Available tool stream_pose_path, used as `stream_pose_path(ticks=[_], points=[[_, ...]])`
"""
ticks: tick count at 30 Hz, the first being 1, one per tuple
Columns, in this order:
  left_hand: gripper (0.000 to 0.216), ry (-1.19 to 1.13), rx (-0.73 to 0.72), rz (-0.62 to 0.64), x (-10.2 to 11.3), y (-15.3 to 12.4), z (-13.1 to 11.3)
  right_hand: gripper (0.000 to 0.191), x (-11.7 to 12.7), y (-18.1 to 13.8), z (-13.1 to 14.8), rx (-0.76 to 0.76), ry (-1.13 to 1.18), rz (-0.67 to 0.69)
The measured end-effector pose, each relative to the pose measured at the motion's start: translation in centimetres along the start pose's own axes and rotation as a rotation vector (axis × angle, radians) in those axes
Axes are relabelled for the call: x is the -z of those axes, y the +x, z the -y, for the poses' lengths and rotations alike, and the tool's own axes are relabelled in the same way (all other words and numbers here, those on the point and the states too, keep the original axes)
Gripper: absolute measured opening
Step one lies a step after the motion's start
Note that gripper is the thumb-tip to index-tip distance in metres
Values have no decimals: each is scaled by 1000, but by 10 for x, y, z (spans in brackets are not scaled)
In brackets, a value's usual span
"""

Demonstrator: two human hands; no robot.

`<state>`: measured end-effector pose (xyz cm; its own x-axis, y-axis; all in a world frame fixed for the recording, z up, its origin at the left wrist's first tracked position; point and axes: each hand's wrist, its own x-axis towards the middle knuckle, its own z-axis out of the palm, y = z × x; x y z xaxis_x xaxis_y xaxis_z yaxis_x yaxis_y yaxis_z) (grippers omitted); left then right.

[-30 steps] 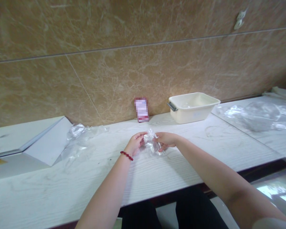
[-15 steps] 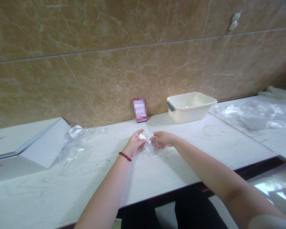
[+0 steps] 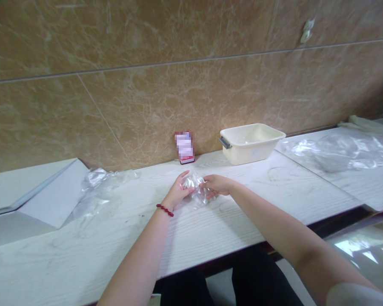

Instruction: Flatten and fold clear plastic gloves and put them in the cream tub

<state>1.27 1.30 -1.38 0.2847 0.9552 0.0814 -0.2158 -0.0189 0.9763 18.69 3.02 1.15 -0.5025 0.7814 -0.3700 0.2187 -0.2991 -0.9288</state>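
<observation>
Between my two hands, just above the pale wood-grain table, is a crumpled clear plastic bag. My left hand, with a red bead bracelet at the wrist, grips it from the left, thumb in front. From the right my right hand pinches the bag with thumb and fingers. Whether anything lies inside the shiny plastic, I cannot make out. Behind the hands, a phone with a blurred screen leans against the wall.
A cream plastic basin with a grey handle stands by the wall, something clear inside. To the left are a white box and loose clear plastic. More clear plastic bags lie at the right. Brown marble tiles back the table.
Both hands keep hold of the plastic bag, with only slight finger movement. The whole view has shifted a little, so things appear slightly further left.
</observation>
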Motion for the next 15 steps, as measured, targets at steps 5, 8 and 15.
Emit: stream_pose_path(ticks=[5,8,15], points=[[66,-42,45,-17,-1,-1,-3,8,2,-2,3,28,-30,-38],[67,-42,70,-6,-2,-1,-4,11,3,-3,6,39,-49,-47],[73,-112,100,39,-1,-3,-7,9,11,-5,20,7,-192,-107]])
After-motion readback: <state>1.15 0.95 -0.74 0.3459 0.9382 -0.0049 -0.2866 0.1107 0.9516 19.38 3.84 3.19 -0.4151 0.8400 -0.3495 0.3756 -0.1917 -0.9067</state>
